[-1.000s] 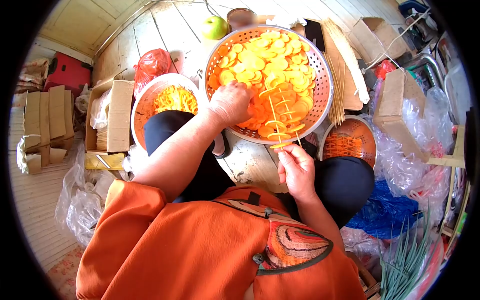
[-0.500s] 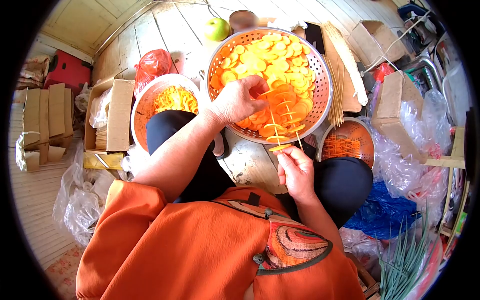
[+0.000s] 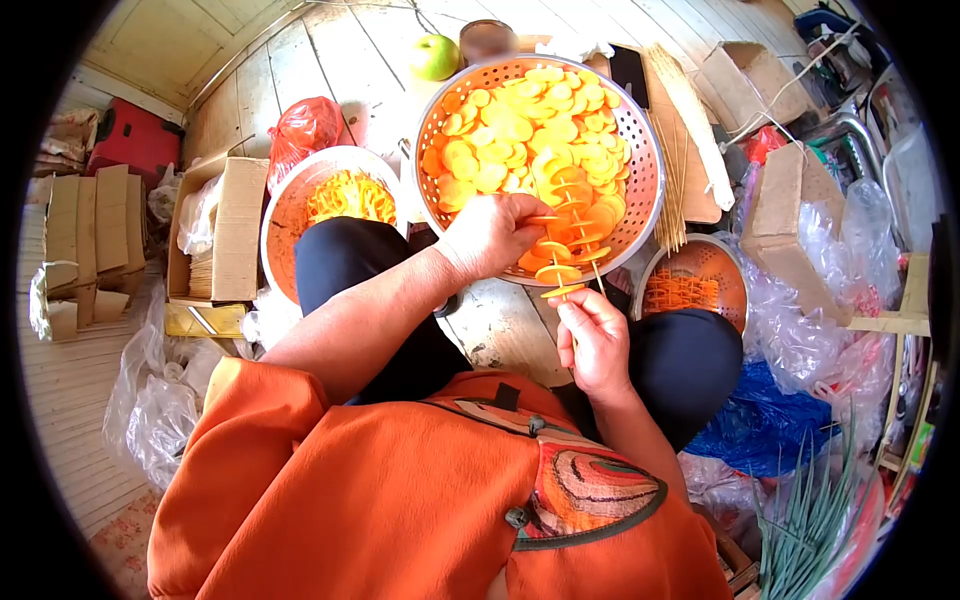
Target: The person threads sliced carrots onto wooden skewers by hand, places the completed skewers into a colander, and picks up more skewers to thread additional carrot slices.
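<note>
My right hand (image 3: 592, 340) grips the lower ends of thin bamboo skewers with round orange carrot slices (image 3: 557, 274) threaded on them, spaced apart. Up and to the left of it, my left hand (image 3: 492, 236) is closed, thumb and fingers pinching a carrot slice beside the skewers. Both hands are at the near rim of a large perforated metal colander (image 3: 648, 190), which is heaped with loose carrot slices (image 3: 530, 120). The far ends of the skewers reach over this heap.
A bowl (image 3: 283, 225) of shredded orange-yellow strips stands left; a smaller colander (image 3: 735, 275) of filled skewers stands right. Bare skewers (image 3: 672, 190) lie on a board. A green apple (image 3: 434, 57), cardboard boxes (image 3: 240, 225), plastic bags (image 3: 800, 330) and green onions (image 3: 810, 530) surround me.
My left hand has moved down and slightly left, toward the near rim of the colander, and slices on the skewer sit differently. My right hand has stayed nearly still, holding the skewers.
</note>
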### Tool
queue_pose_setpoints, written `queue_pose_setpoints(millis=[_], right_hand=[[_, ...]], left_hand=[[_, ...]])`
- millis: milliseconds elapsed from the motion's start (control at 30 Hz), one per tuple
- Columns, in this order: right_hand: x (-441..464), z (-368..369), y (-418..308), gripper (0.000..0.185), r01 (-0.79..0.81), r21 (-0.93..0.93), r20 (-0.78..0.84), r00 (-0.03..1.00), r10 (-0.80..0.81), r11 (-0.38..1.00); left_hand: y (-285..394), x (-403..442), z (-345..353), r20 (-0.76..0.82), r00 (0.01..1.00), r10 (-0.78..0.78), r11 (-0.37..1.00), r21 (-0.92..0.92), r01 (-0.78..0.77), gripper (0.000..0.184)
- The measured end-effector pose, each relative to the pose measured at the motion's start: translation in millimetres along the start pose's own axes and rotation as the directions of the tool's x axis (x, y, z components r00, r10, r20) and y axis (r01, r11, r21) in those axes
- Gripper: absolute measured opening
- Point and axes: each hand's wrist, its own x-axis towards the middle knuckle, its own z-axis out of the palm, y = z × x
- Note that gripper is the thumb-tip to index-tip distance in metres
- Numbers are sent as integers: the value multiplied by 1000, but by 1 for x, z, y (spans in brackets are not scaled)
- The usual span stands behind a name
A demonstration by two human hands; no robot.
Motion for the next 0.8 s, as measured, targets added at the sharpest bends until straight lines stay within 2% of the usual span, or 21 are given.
queue_pose_setpoints(millis=[200,400,500,567,600,667,733,767,800], right_hand=[[0,3,-2,17,-16,59,3,1000,16,998],[-3,3,-5,16,-57,158,35,998,53,986],[-4,5,-4,16,-45,184,31,999,40,982],[-4,6,-5,17,-34,193,18,999,31,981],[-5,5,-6,16,-29,226,6,1000,29,974],[-6,3,-5,16,-23,264,-4,1000,25,964],[-7,2,-6,15,-14,267,7,1000,12,964],[-7,3,-6,15,-11,262,16,1000,7,965],[-8,3,-6,15,-9,265,17,1000,4,964]], left_hand=[[1,-6,2,-36,999,25,998,52,-23,23],[5,-10,-3,-24,1000,14,999,-45,-15,21],[9,-14,-10,31,999,10,994,-112,-6,28],[10,-14,-22,88,996,-14,962,-271,37,38],[11,-12,-33,82,996,33,962,-272,-10,47],[4,-5,-52,-31,999,33,956,-291,-40,52],[-2,3,-72,-124,992,-2,1000,-8,1,49],[-3,6,-78,-189,982,-15,980,193,52,40],[-3,5,-83,-163,981,-103,944,295,147,37]])
